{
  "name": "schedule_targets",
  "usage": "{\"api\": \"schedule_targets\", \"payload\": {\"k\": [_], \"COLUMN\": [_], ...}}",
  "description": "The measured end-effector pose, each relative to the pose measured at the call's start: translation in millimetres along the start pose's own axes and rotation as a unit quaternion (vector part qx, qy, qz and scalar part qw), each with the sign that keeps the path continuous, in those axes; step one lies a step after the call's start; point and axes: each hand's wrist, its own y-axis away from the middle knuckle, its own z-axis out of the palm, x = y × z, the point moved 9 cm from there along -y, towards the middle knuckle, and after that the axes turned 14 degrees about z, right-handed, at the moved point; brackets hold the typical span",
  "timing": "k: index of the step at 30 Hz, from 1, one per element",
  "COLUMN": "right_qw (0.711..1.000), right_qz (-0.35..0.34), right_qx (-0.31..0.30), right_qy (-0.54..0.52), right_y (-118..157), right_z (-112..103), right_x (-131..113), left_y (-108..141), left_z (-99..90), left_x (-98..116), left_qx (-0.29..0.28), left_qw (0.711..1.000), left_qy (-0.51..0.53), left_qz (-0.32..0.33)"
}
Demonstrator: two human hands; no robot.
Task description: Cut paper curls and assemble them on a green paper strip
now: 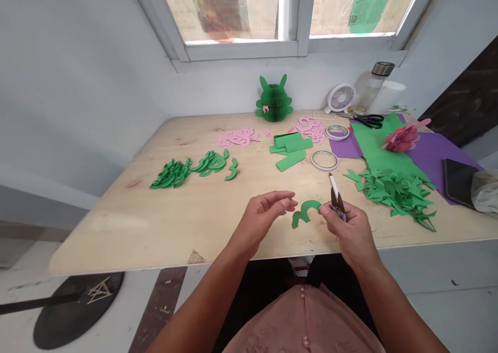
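A curved, scalloped green paper piece hangs from the fingers of my right hand, which pinches its right end. The same hand holds small scissors and a white pen, both pointing away from me. Just left of the paper, my left hand is raised with its fingers apart, and it holds nothing. Green curved cutouts lie at the left, beside a denser green pile. Green strips are stacked ahead of my hands.
Two tape rolls and pink cutouts lie mid-table. Green scraps, purple paper, a pink paper figure, black scissors and a phone are at the right. A green paper figure, fan and bottle stand behind.
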Motion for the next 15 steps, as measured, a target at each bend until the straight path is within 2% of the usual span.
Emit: {"api": "schedule_targets", "payload": {"k": [7,15], "right_qw": [0.993,0.999], "right_qz": [-0.025,0.022], "right_qx": [-0.042,-0.036], "right_qy": [0.108,0.027], "right_y": [-1,-8], "right_z": [13,13], "right_x": [-10,2], "left_y": [-4,-2], "left_z": [21.6,9.7], "left_x": [-14,-27], "left_qx": [-0.074,0.010], "left_qw": [0.993,0.994], "left_qy": [0.074,0.080], "left_qz": [-0.053,-0.071]}}
